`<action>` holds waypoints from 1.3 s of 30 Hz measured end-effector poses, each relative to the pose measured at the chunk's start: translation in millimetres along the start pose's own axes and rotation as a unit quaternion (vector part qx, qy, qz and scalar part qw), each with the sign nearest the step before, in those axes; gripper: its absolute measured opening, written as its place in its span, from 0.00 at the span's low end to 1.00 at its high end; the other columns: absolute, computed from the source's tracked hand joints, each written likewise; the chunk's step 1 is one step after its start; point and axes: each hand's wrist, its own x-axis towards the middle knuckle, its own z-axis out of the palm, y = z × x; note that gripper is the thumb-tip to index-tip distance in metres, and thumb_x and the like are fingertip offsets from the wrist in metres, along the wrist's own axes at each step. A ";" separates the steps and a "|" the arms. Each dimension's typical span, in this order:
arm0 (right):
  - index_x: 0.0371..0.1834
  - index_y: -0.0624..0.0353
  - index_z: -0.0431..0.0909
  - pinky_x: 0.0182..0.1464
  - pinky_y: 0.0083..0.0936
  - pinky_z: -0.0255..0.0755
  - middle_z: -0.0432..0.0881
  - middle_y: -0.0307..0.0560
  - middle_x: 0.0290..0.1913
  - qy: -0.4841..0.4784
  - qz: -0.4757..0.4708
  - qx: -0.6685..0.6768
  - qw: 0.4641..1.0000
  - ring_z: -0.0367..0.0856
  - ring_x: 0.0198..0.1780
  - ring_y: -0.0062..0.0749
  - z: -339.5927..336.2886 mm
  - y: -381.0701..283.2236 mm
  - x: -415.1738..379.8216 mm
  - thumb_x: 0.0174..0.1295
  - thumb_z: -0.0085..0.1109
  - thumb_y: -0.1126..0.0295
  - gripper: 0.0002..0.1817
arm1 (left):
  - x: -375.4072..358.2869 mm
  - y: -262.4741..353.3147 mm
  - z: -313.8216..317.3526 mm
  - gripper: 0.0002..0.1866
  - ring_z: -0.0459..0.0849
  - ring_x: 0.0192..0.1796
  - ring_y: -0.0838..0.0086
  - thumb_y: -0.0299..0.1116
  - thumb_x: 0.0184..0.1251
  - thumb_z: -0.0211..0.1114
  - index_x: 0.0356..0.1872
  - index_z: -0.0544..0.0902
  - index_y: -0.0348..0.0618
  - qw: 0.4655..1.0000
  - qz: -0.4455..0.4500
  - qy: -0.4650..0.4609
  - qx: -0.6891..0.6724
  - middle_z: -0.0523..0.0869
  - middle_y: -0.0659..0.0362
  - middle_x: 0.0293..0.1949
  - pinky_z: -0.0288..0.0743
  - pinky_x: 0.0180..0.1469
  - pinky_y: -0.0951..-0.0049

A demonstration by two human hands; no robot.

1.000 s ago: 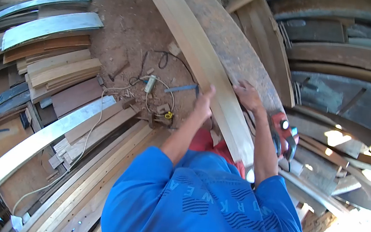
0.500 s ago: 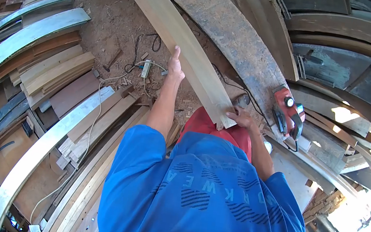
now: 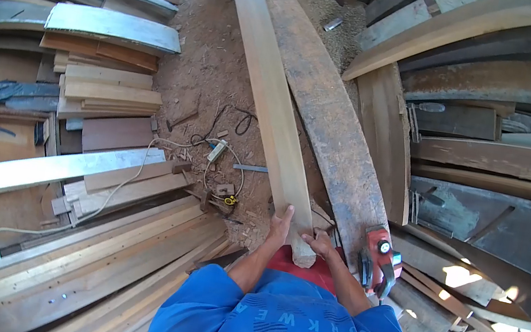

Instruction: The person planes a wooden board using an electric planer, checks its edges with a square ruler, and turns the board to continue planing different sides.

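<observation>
A long pale wooden plank (image 3: 274,109) runs from the top of the view back to my body, its near end above my red shorts (image 3: 286,258). Near this end, my left hand (image 3: 280,226) grips the left edge, thumb along the top face. My right hand (image 3: 318,243) is closed on the right edge, a little closer to the end. Under both hands, the fingers' undersides are hidden by the wood. Beside the plank lies a broad weathered board (image 3: 334,121), with a red electric planer (image 3: 378,258) at its near end.
Stacked boards (image 3: 112,91) and long planks (image 3: 95,250) fill the left. Curved timbers (image 3: 493,159) are piled at the right. On the dirt floor lie a hammer (image 3: 182,120), a power strip (image 3: 217,151) with loose cords, and a yellow-and-black item (image 3: 230,200).
My left hand has moved back along the plank, close to my right hand. The plank now points more straight ahead. My view has turned and reaches farther forward.
</observation>
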 end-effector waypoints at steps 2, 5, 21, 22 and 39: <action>0.64 0.66 0.78 0.60 0.41 0.75 0.86 0.60 0.55 0.021 0.015 -0.042 0.999 0.85 0.57 0.49 -11.2 -1.1 -2.0 0.63 0.69 0.56 0.31 | 8.8 -9.5 9.3 0.41 0.80 0.61 0.64 0.60 0.67 0.69 0.67 0.74 0.33 1.000 -0.023 -0.002 -0.005 0.82 0.52 0.60 0.73 0.65 0.63; 0.61 0.65 0.79 0.62 0.46 0.74 0.85 0.65 0.54 0.052 0.022 -0.115 0.992 0.84 0.59 0.56 -66.8 -70.2 -67.1 0.61 0.69 0.49 0.34 | 13.2 -31.8 28.9 0.47 0.79 0.63 0.63 0.65 0.63 0.69 0.70 0.72 0.35 0.996 -0.063 -0.034 -0.055 0.81 0.51 0.61 0.73 0.65 0.61; 0.52 0.72 0.82 0.59 0.43 0.75 0.86 0.59 0.46 0.210 -0.557 0.092 0.798 0.86 0.53 0.44 -193.1 -376.5 -420.4 0.55 0.71 0.47 0.35 | -214.7 352.7 53.7 0.38 0.86 0.58 0.54 0.64 0.72 0.58 0.69 0.72 0.43 0.706 -0.017 -0.551 -0.444 0.83 0.49 0.59 0.82 0.61 0.43; 0.59 0.72 0.77 0.63 0.43 0.72 0.83 0.61 0.52 0.238 -0.617 0.071 0.747 0.84 0.56 0.47 -183.1 -386.8 -420.7 0.57 0.71 0.51 0.37 | -227.9 378.3 48.4 0.37 0.84 0.61 0.53 0.62 0.73 0.58 0.71 0.71 0.43 0.710 0.016 -0.539 -0.453 0.82 0.48 0.62 0.79 0.63 0.42; 0.72 0.71 0.61 0.60 0.37 0.76 0.79 0.62 0.58 0.455 -0.706 -0.008 0.543 0.80 0.58 0.41 -118.6 -512.7 -403.7 0.68 0.57 0.67 0.32 | -260.9 487.4 -8.6 0.36 0.73 0.72 0.53 0.56 0.77 0.56 0.76 0.63 0.43 0.559 0.135 -0.662 -0.481 0.74 0.46 0.70 0.67 0.76 0.46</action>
